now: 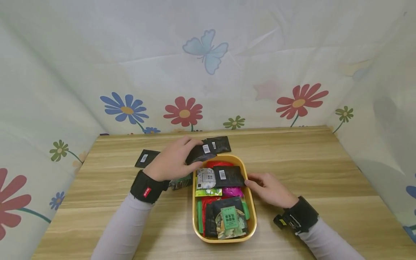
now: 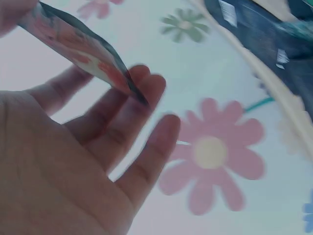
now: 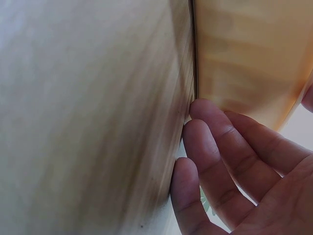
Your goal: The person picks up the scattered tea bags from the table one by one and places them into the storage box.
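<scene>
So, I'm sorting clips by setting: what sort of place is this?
Probably a small indoor booth set up for recording handwork: a wood-look table, flower-printed sheeting on three sides, and black wrist straps on the person.

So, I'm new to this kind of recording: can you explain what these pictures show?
There is no machine here, just a person working bare-handed. The left hand holds a thin packet, while the right hand touches the side of a yellow container. The wide picture comes from a camera worn on the head; the two close-ups come from cameras on the left and right wrists. The container stands on a wooden table and holds assorted packets; more dark packets lie outside it.
</scene>
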A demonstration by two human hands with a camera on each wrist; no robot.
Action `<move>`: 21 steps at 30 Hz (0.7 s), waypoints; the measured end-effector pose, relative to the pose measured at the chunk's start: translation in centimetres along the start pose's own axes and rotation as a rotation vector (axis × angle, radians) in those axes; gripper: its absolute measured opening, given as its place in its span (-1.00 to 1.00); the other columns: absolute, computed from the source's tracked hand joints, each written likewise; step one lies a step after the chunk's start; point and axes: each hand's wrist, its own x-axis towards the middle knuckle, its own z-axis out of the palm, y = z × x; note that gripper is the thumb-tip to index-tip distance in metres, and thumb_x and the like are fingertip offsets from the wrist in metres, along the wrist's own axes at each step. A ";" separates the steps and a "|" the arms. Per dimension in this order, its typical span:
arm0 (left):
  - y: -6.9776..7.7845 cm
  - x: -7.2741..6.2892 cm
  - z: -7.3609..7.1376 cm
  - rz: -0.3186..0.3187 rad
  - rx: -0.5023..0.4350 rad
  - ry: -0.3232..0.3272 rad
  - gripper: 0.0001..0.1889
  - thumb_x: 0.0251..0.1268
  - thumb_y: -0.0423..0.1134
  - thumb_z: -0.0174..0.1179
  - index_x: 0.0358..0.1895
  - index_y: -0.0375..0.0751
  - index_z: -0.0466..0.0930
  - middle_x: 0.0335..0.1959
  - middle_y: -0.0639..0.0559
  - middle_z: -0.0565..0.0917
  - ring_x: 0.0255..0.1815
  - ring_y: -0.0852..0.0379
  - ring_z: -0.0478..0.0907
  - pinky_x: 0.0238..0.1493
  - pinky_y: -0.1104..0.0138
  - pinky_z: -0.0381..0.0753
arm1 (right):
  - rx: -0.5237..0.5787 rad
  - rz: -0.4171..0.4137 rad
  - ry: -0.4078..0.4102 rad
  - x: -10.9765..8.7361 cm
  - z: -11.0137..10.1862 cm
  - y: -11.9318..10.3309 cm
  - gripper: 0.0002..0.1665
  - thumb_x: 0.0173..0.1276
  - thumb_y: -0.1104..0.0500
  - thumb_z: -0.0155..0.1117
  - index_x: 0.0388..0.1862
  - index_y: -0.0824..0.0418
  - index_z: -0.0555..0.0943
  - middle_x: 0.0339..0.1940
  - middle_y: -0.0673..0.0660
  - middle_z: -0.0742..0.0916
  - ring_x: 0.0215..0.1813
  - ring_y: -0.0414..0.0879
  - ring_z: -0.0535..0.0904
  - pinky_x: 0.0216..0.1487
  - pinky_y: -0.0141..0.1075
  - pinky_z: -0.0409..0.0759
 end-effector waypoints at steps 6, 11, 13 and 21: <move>2.5 -0.7 -0.7 0.115 0.049 0.033 -0.33 0.31 0.22 0.29 0.41 0.02 0.47 0.16 0.09 0.55 0.02 0.15 0.51 0.07 0.21 0.66 | -0.005 -0.002 0.002 0.0 -0.1 0.0 -0.51 0.59 -0.10 0.14 0.21 0.20 0.70 0.05 0.07 0.82 -0.01 -0.16 0.70 0.07 -0.12 0.68; 3.1 -1.0 -0.6 0.145 0.034 0.025 -0.08 0.19 0.34 0.32 0.58 0.06 0.28 0.43 0.00 0.44 0.32 0.02 0.47 0.31 0.04 0.58 | -0.005 -0.019 0.002 0.0 -0.2 0.0 -0.51 0.59 -0.10 0.14 0.21 0.20 0.70 0.05 0.07 0.82 0.02 -0.14 0.71 0.08 -0.11 0.69; 3.0 -1.1 -0.6 0.149 0.027 0.013 0.13 0.09 0.46 0.32 0.68 0.08 0.06 0.64 -0.07 0.19 0.56 -0.07 0.29 0.50 -0.08 0.40 | -0.005 -0.025 0.006 0.0 -0.2 0.0 -0.52 0.59 -0.10 0.14 0.21 0.19 0.71 0.05 0.07 0.82 0.02 -0.14 0.72 0.08 -0.11 0.69; 1.8 -1.5 -1.2 0.031 0.049 0.009 0.40 -0.09 0.61 0.29 0.71 0.16 -0.37 0.76 0.00 -0.28 0.76 -0.12 -0.19 0.67 -0.24 -0.16 | 0.004 -0.018 0.000 0.1 -0.2 -0.1 -0.53 0.59 -0.09 0.14 0.22 0.17 0.70 0.04 0.03 0.82 0.01 -0.16 0.71 0.07 -0.15 0.68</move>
